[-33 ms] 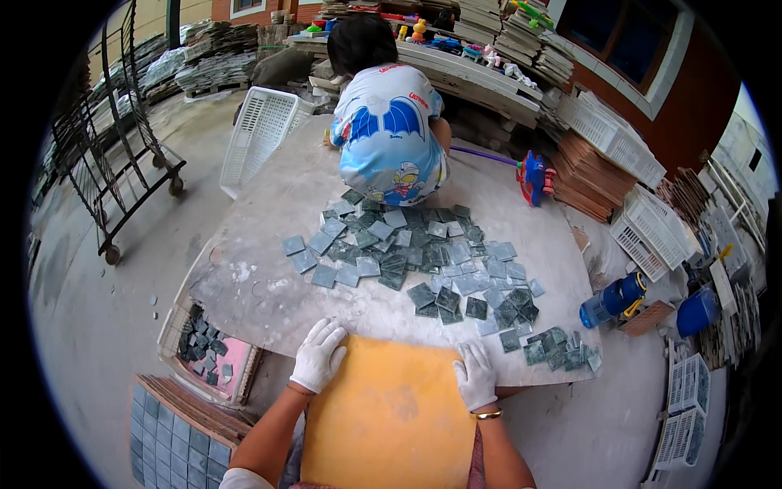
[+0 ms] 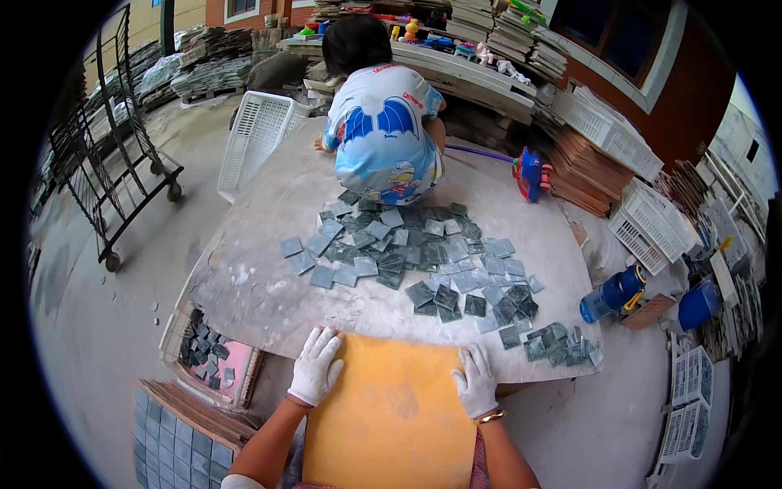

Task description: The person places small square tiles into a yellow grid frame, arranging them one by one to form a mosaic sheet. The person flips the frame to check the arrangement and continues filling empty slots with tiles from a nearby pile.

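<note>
Orange board (image 2: 391, 416) at the tabletop (image 2: 261, 293) edge — gloved left hand (image 2: 315, 367) and right hand (image 2: 476, 381) lie flat on its upper corners, grip released; grey-green mosaic tiles (image 2: 423, 261) scattered beyond.

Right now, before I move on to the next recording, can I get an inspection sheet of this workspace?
Surface: dusty grey slab serving as a low worktable.
Job's things: orange board, its far edge on the slab's near edge.
Clutter: loose grey-green square tiles spread over the slab; more in a tray at lower left.
Hands: left hand and right hand, both white-gloved, fingers flat on the board's far corners.
Cables: purple hose beyond the slab.
Surroundings: a person crouching on the far side, white crates, wheeled metal rack, blue bottle, stacked tiles.
</note>
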A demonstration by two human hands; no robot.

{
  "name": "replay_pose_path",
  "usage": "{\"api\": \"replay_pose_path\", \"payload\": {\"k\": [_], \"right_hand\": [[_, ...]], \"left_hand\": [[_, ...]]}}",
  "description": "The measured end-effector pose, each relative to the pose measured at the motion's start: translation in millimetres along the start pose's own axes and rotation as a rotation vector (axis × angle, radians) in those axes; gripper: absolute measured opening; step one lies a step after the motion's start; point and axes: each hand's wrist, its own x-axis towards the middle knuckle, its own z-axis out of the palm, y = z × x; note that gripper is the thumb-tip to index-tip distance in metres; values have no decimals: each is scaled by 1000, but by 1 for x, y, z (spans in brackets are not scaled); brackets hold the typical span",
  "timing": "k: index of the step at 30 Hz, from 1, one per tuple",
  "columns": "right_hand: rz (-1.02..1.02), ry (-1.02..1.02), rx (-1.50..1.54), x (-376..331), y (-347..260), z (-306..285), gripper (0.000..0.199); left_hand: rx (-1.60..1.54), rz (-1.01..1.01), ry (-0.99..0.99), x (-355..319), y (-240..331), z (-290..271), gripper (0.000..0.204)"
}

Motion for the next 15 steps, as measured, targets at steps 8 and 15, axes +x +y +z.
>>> {"api": "replay_pose_path", "payload": {"k": [8,15], "right_hand": [[138,-89,366,-130,-50,-53,48],[300,-47,840,-138,-46,-65,45]], "left_hand": [[-181,2,-90,-157,57,-37,53],[-728,-188,-12,-168,42,-37,57]]}}
